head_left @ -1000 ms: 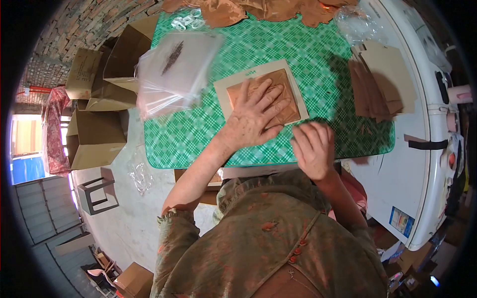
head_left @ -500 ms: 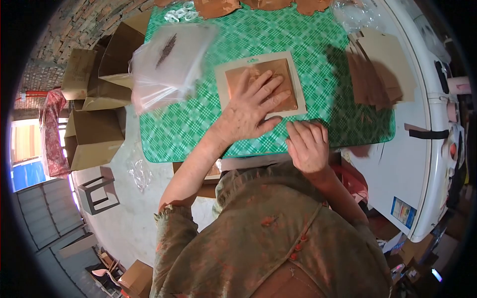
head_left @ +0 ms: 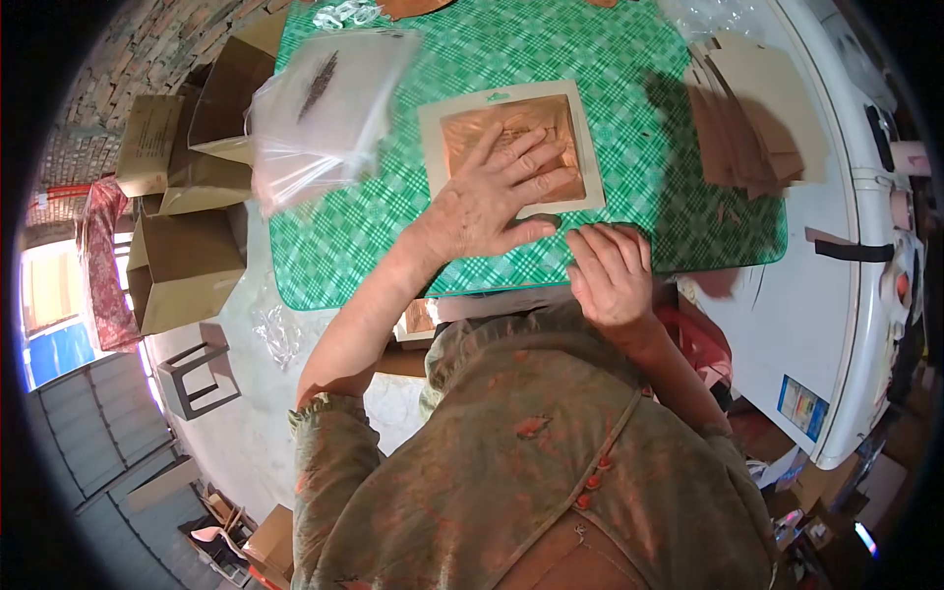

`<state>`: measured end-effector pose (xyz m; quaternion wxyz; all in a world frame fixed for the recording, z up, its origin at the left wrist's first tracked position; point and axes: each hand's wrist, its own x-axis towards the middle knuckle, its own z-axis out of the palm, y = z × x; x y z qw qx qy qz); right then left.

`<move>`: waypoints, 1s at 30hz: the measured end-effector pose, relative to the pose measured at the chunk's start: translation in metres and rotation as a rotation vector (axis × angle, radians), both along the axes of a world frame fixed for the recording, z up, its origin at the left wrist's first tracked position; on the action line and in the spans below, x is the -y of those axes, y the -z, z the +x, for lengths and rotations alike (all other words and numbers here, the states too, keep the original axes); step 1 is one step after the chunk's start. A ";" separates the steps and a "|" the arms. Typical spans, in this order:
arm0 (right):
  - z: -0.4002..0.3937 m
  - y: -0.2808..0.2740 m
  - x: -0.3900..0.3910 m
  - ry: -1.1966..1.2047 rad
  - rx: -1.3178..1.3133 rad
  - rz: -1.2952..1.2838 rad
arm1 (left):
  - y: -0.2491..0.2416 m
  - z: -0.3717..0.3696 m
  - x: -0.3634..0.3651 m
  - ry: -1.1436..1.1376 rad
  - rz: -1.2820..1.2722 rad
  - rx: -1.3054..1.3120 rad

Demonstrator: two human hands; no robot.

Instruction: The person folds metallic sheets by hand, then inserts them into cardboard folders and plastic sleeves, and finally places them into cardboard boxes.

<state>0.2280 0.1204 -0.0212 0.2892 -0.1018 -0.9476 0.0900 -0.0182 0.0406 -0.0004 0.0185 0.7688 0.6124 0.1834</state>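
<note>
In the head view, the left hand lies palm down with fingers spread on a shiny copper-brown rectangular sheet, which sits on a flat beige card with a hanging slot. The thumb reaches just past the card's near edge. The right hand, apart from the left, is loosely curled near the card's near right corner; whether it holds anything I cannot tell.

This looks like pressing flat. Done well, it would call for light, even pressure through the whole palm, smoothing from the middle outward, with the sheet square inside the card's border and the fingertips not digging in.

The sheet looks smooth and creased, the card matt and stiff. Under the card spreads a green and white plaid table cover, glossy. Left of the card lie glossy clear plastic bags, fanned unevenly; right of it, overlapping plain beige cards.
</note>
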 end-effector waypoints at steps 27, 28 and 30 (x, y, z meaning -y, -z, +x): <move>0.016 -0.025 -0.039 -0.002 0.053 -0.127 | 0.003 0.003 0.001 -0.017 -0.078 -0.151; 0.017 -0.027 -0.038 -0.018 0.077 -0.106 | 0.004 0.004 0.001 -0.018 -0.079 -0.149; 0.020 -0.031 -0.036 -0.051 0.120 -0.060 | 0.005 0.003 0.001 -0.020 -0.078 -0.148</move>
